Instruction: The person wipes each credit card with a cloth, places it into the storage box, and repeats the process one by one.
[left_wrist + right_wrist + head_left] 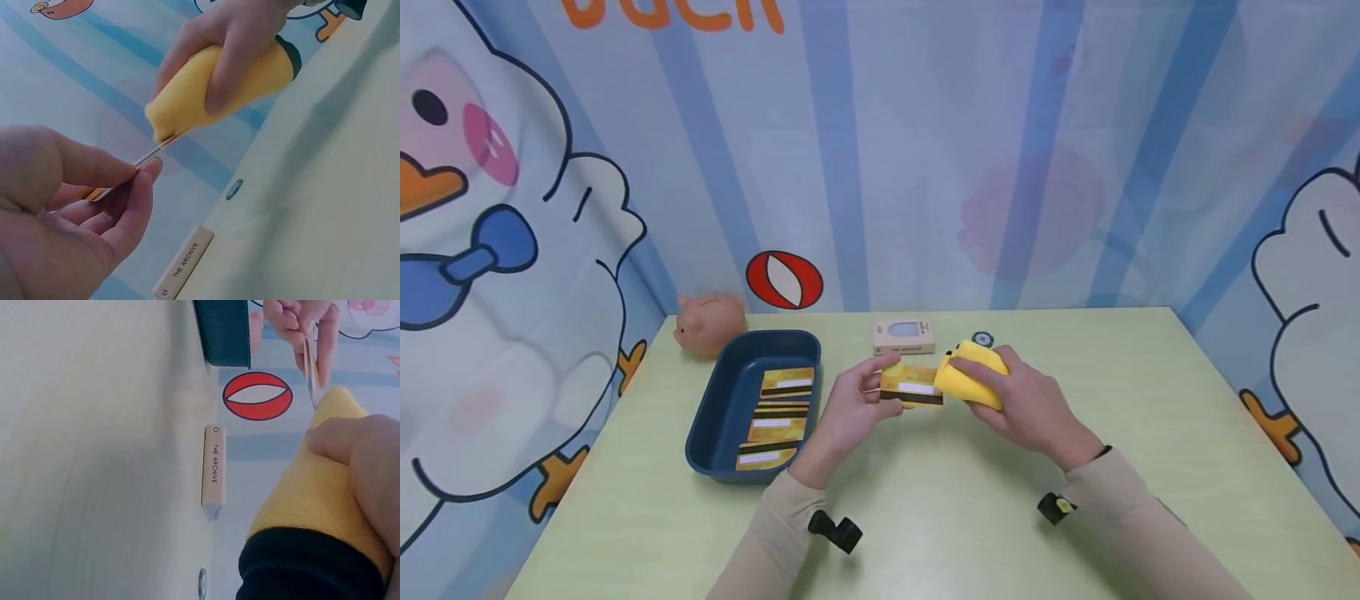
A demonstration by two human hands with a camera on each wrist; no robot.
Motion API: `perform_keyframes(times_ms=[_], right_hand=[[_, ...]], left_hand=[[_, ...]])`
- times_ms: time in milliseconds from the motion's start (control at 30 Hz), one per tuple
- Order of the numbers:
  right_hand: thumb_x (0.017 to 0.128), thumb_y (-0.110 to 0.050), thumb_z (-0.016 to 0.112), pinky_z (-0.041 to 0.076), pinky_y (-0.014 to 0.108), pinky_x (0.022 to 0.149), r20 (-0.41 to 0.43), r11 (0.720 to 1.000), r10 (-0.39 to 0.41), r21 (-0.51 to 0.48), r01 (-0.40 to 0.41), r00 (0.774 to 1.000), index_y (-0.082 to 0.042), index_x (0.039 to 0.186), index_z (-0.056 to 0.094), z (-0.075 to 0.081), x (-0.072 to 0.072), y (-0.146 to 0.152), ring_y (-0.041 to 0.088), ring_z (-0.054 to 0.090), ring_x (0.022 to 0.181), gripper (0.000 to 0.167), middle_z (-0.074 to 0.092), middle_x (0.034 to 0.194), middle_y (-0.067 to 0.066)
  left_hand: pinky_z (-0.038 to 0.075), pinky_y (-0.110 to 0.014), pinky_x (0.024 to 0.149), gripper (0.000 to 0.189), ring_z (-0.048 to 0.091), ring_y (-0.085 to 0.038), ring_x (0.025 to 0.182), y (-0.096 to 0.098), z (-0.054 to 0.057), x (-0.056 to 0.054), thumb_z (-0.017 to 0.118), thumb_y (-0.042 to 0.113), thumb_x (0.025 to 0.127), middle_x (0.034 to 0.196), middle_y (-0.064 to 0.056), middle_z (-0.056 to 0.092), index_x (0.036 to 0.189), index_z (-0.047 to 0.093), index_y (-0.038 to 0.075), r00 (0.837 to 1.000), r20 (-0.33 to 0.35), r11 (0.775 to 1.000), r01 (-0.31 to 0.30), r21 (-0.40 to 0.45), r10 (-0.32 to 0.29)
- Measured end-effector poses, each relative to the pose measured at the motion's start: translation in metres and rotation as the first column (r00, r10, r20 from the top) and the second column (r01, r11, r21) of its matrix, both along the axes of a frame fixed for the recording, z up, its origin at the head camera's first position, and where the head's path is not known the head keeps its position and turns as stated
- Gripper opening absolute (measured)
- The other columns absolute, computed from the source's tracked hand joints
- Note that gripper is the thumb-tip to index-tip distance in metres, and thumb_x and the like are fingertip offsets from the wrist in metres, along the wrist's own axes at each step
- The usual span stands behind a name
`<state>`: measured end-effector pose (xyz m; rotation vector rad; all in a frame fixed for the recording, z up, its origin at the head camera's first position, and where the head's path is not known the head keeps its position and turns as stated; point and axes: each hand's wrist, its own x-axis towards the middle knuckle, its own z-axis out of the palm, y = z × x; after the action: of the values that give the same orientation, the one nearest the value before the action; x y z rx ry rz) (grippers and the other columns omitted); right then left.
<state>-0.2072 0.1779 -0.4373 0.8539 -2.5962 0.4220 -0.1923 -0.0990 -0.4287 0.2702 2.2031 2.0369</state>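
Observation:
In the head view, my left hand (857,398) pinches a gold card (910,385) with a black stripe and a white strip, thumb below and fingers above. My right hand (1033,402) grips a soft yellow plush thing (966,379), whose exact kind I cannot tell. Its narrow end meets the card's right edge. The left wrist view shows the card edge-on, running up to the tip of the yellow plush (194,94), which has a dark far end. Seen from the right wrist, a thick dark band (312,559) rings the plush's near end.
A dark blue tray (703,433) at the left holds several gold cards (775,429). Behind it sits a piggy bank (709,325). Toward the table's back edge lie a pale box (904,337) marked THE ARCHIVE and a small round chip (982,339). A printed curtain (910,167) hangs behind.

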Motion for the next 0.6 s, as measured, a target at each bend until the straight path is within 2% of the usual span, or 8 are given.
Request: perform_keyframes(times_ms=[200,400,500,567,600], right_hand=[[0.093,-0.033,0.080,0.046,0.033,0.050,0.073,0.996,-0.079,-0.039,0.082,0.994,-0.032,0.149,0.057,-0.003,-0.002,0.010,0.017,0.051,0.065,0.061,0.056,0.117,0.018],[0.095,-0.036,0.077,0.043,0.031,0.048,0.161,0.983,-0.161,-0.058,0.172,0.974,-0.031,0.152,0.054,-0.006,-0.004,0.024,0.019,0.050,0.065,0.061,0.054,0.120,0.021],[0.096,-0.037,0.075,0.043,0.032,0.048,0.215,0.972,-0.207,-0.064,0.226,0.954,-0.030,0.153,0.053,-0.008,-0.003,0.031,0.021,0.051,0.066,0.061,0.054,0.121,0.023],[0.097,-0.037,0.073,0.043,0.033,0.048,0.263,0.964,-0.234,-0.065,0.259,0.936,-0.028,0.154,0.052,-0.009,-0.002,0.036,0.022,0.052,0.068,0.061,0.053,0.122,0.024],[0.097,-0.036,0.072,0.044,0.034,0.048,0.287,0.960,-0.244,-0.064,0.273,0.926,-0.027,0.154,0.051,-0.009,-0.002,0.038,0.023,0.052,0.068,0.061,0.053,0.122,0.025]], left_hand=[[0.061,-0.040,0.093,0.068,0.071,-0.032,0.117,-0.012,0.005,0.003,0.069,-0.012,0.093,0.138,-0.018,0.067,0.155,0.051,0.010,1.000,0.011,1.000,-0.020,-0.010,0.020],[0.061,-0.034,0.092,0.064,0.071,-0.027,0.115,-0.028,0.010,0.004,0.068,-0.008,0.095,0.134,-0.015,0.070,0.153,0.053,0.012,1.000,-0.012,1.000,0.009,-0.020,-0.009],[0.058,-0.026,0.084,0.061,0.067,-0.022,0.100,-0.037,0.012,0.005,0.068,-0.007,0.096,0.115,-0.008,0.075,0.151,0.056,0.016,0.999,-0.044,0.999,0.019,-0.049,-0.021],[0.051,-0.024,0.074,0.060,0.057,-0.021,0.084,-0.044,0.014,0.005,0.069,-0.006,0.096,0.093,-0.004,0.067,0.150,0.057,0.018,0.997,-0.069,0.996,0.013,-0.085,-0.019],[0.049,-0.024,0.073,0.060,0.055,-0.022,0.083,-0.047,0.015,0.005,0.069,-0.006,0.096,0.091,-0.004,0.066,0.150,0.056,0.018,0.997,-0.073,0.995,0.009,-0.097,-0.017]])
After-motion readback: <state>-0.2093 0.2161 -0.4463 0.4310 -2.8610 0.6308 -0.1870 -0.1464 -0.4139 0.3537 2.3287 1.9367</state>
